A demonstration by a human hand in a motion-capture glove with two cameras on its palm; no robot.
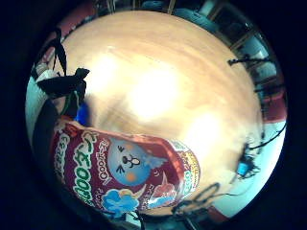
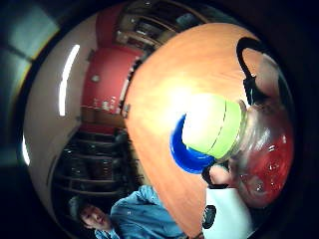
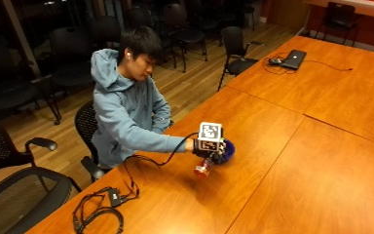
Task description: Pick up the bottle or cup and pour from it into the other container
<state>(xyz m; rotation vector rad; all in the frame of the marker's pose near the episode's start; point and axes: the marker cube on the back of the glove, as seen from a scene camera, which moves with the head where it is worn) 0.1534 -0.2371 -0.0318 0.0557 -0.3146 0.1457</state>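
We see an orange-brown wooden bench (image 3: 316,146). The bottle (image 1: 124,172) wears a red label printed with a pale blue cartoon face, blue and red cloud shapes and white lettering; its cap (image 2: 214,124) is lime green. The bowl (image 2: 187,154) is deep blue. The person's hooded top (image 3: 125,107) is light blue-grey.

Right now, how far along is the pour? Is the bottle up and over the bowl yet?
Pickup looks done: the gloved right hand grips the bottle off the table. In hand: the bottle is tipped, its green cap over the blue bowl. The cap appears to be on and no liquid shows flowing, so the pour itself seems left to do, then setting the bottle down.
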